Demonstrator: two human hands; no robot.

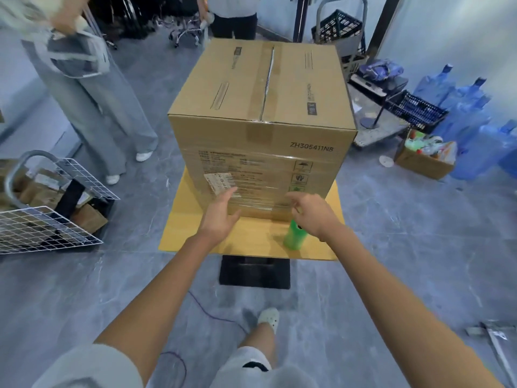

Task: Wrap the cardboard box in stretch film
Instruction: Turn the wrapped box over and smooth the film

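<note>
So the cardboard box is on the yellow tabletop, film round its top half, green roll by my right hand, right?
No: the head view shows the stretch film round the lower half of the cardboard box, top half bare. It is on the yellow tabletop, green roll by your right hand.

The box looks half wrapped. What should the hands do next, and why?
Probably grasp the green roll with the right hand and start a higher turn. The film covers only the lower part of the box; its upper band and top are bare cardboard. The roll stands on the yellow table right under that hand.
</note>
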